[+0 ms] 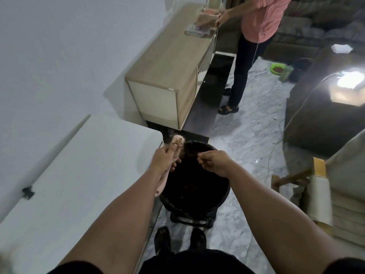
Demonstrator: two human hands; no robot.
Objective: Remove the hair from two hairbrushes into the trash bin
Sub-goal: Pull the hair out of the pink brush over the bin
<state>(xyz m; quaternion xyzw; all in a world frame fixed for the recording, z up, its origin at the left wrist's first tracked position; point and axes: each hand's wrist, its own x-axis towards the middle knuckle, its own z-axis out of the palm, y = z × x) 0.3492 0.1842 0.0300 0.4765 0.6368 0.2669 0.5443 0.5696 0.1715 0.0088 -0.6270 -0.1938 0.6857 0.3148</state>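
Observation:
A pink hairbrush (40,142) with hair tangled in its bristles is gripped by my left hand (164,159) over the left rim of the black trash bin (223,196). Its head points up and away, and its handle end shows below my wrist. My right hand (212,162) hovers over the bin with thumb and fingers pinched together on a thin wisp of hair (190,154) that stretches toward the brush. The bin's inside is dark; brownish clumps lie at the bottom. I see only one brush.
A white table (79,175) stands at my left, touching the bin. Beyond it sits a wooden cabinet (167,76), where another person in a pink shirt (260,18) stands. Dark furniture, cables and stacked boards crowd the right side of the marble floor.

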